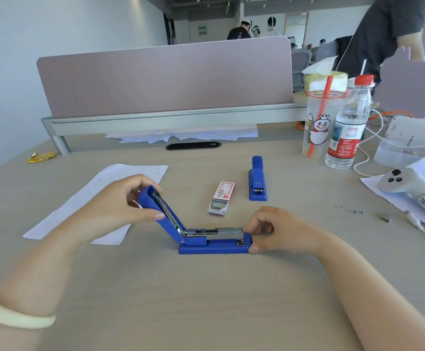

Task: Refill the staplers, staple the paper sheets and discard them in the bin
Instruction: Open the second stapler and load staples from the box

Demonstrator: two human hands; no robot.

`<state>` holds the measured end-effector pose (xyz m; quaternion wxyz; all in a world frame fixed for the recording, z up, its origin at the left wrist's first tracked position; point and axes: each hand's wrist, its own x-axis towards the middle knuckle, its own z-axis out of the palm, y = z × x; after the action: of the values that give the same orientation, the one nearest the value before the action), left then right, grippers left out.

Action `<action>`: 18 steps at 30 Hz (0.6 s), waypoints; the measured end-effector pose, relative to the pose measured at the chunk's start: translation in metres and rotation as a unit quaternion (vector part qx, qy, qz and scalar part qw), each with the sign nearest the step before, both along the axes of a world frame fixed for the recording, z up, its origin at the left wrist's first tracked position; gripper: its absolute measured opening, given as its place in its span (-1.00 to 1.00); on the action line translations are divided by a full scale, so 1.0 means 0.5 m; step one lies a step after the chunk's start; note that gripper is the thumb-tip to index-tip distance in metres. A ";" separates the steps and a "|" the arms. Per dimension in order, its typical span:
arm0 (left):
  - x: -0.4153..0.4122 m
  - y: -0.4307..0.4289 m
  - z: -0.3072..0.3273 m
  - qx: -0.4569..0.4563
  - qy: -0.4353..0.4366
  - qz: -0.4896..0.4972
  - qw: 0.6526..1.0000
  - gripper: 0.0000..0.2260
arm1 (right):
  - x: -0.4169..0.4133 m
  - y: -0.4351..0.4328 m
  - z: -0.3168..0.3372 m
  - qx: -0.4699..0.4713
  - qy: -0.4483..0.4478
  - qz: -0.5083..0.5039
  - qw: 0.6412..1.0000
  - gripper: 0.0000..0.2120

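A blue stapler [214, 245] lies on the desk in front of me with its lid swung up and back, so the metal staple channel shows. My left hand [120, 201] grips the raised lid near its tip. My right hand [269, 230] holds the front end of the base, thumb on the near edge and fingers curled at the channel's end. A second blue stapler [257, 179] sits shut behind it. An open staple box [222, 197] lies between them. Paper sheets [97, 198] lie under and behind my left hand.
More paper [181, 135] lies under the pink divider [165, 77]. A plastic cup [319, 122], a water bottle [346, 127], cables and a white controller [408, 188] crowd the right side. Loose staples [358, 212] lie near them. A yellow wrapper [40, 157] sits far left. A person stands at the back right.
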<state>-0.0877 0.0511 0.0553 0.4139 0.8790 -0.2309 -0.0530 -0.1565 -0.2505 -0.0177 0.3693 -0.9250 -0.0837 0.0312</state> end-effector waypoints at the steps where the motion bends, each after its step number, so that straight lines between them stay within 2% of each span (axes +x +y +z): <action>1: -0.006 -0.023 0.003 -0.028 -0.004 -0.004 1.000 -0.71 | 0.000 0.001 -0.001 0.007 0.001 -0.002 1.000 -0.78; 4: -0.028 -0.105 -0.020 -0.043 -0.028 -0.036 0.998 -0.71 | -0.003 0.007 -0.001 0.020 0.001 -0.014 1.000 -0.78; 9: -0.047 -0.186 -0.098 0.036 -0.102 -0.107 0.988 -0.70 | -0.005 0.016 -0.002 0.023 -0.003 -0.029 0.999 -0.74; 13: -0.036 -0.179 -0.102 0.031 -0.104 -0.123 0.987 -0.70 | -0.004 0.012 -0.001 0.015 -0.003 -0.031 0.999 -0.71; 16: -0.039 -0.167 -0.096 0.011 -0.096 -0.127 0.987 -0.69 | -0.002 0.006 0.003 0.054 0.002 -0.044 0.998 -0.66; 18: -0.035 -0.143 -0.091 -0.018 -0.086 -0.100 0.991 -0.72 | 0.000 0.004 0.008 0.074 -0.023 -0.066 0.995 -0.69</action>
<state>-0.1053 -0.0203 0.0096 0.4011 0.8453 -0.3528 -0.0143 -0.1565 -0.2485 -0.0139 0.4360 -0.8991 -0.0328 -0.0205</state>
